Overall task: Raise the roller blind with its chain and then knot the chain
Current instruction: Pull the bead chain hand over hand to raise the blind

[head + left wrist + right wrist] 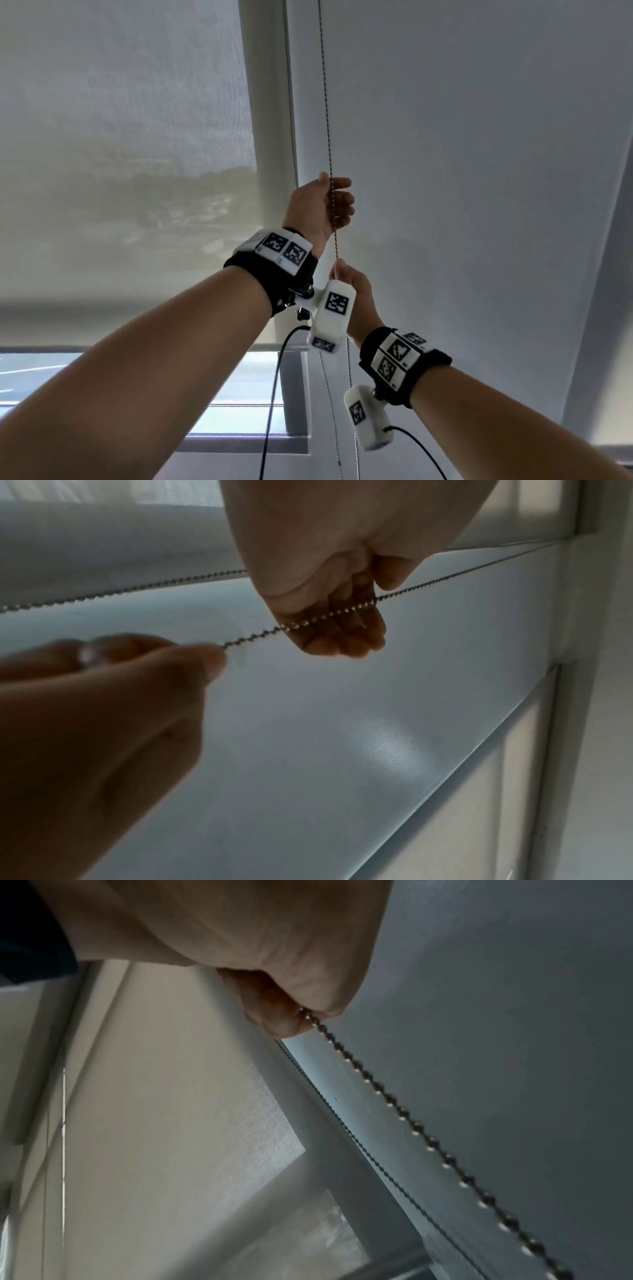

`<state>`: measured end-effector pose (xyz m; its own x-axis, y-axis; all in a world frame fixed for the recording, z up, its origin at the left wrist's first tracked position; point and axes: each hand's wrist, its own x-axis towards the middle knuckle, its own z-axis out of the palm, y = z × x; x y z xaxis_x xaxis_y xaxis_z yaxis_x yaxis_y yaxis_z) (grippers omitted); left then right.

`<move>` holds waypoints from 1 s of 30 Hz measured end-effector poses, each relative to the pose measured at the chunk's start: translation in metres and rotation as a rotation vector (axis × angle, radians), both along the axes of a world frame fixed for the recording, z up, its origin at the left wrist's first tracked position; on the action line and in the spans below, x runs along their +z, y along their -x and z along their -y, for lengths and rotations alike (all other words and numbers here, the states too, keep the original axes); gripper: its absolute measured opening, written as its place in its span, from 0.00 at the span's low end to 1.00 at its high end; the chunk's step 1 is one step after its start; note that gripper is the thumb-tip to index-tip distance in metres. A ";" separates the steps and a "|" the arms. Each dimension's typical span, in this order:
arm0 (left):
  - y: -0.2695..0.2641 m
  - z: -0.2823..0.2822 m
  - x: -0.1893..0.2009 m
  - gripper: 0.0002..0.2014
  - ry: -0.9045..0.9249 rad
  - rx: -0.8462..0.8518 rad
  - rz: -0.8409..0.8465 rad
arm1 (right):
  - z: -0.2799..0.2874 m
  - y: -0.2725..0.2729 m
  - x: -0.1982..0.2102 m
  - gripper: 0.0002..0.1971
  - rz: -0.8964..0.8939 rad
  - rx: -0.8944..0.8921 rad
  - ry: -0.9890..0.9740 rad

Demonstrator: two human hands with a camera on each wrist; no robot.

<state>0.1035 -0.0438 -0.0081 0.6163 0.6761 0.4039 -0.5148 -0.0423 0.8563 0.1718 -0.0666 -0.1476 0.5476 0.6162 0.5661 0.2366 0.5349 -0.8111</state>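
Wall [479,171]: we record a plain pale grey-white surface filling the right half of the head view.
Window frame [294,394]: we list a grey upright post, meeting a horizontal sill bar [239,442] at its foot.
Window pane [239,387]: we note bright glass left of the post, daylight behind it; the scene outside is too washed out for us to tell.
Wrist bands [274,270]: we count two black straps, one per forearm, each carrying white blocks printed with black square markers.
Wrist cameras [330,315]: we log two white housings, each with a black cable [270,411] hanging down.
Second window [51,1069]: we see a pale frame at far left, blurred.
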 end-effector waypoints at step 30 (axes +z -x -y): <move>0.025 0.001 -0.102 0.22 0.058 0.158 -0.194 | 0.019 0.022 0.148 0.19 0.159 0.232 0.157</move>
<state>0.0781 -0.0446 -0.1106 0.5633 0.7888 0.2459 -0.3316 -0.0567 0.9417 0.1495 -0.0858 0.0008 0.2948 0.8010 0.5211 0.2533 0.4603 -0.8508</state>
